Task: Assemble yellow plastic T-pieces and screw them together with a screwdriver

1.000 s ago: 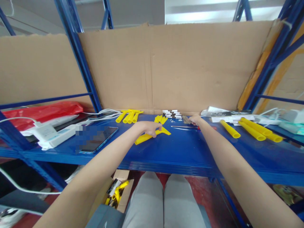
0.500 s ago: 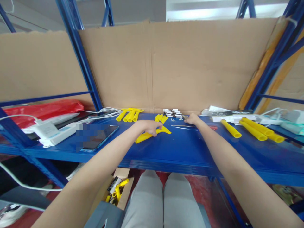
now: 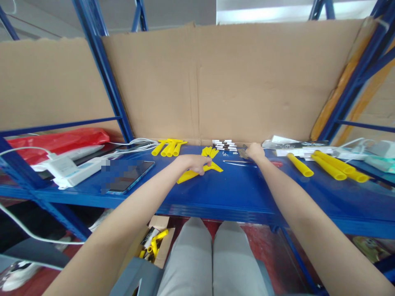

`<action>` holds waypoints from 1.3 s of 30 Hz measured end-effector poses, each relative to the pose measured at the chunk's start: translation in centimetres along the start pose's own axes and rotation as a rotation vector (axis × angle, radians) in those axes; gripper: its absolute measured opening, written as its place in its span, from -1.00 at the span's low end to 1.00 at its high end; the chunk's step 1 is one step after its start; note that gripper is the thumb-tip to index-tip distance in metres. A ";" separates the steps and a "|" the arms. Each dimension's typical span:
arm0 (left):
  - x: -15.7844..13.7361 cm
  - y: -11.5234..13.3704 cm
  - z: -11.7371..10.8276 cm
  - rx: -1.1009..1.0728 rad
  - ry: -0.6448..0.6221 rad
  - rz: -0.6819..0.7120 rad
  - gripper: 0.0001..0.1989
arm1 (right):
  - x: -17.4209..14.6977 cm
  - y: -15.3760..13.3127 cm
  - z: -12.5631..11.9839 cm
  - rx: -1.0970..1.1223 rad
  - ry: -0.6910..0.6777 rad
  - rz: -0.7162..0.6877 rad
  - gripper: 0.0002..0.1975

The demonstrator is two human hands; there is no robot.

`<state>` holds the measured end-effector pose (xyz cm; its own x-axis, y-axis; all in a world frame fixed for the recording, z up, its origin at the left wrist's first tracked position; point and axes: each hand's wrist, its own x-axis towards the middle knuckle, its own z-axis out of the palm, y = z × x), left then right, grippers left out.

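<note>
Blue metal shelf (image 3: 222,193) I watch from afar, forked yellow handle (image 3: 186,176) on its middle, left hand (image 3: 199,164) gripping it, right hand (image 3: 255,151) farther back at flat brownish pieces (image 3: 242,153), whether pinching any I cannot tell from here.

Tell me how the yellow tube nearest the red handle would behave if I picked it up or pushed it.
The yellow tube would probably roll if pushed sideways, since its body looks round. It is likely light for its size, as its near end shows a hollow opening. It seems fairly stiff too, lying straight.
</note>
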<state>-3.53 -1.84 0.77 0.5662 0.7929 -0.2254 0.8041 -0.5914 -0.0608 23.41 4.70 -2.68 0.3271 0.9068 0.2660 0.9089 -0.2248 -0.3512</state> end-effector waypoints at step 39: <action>0.8 1.0 2.5 0.061 0.120 0.152 -0.38 | -8.5 -3.7 1.7 0.125 -0.259 -0.939 -0.59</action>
<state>-2.72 -2.13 -1.92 0.7005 0.7036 -0.1194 0.6974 -0.7104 -0.0948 16.85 -1.56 -5.22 -0.5955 0.7508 0.2857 0.7313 0.6539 -0.1940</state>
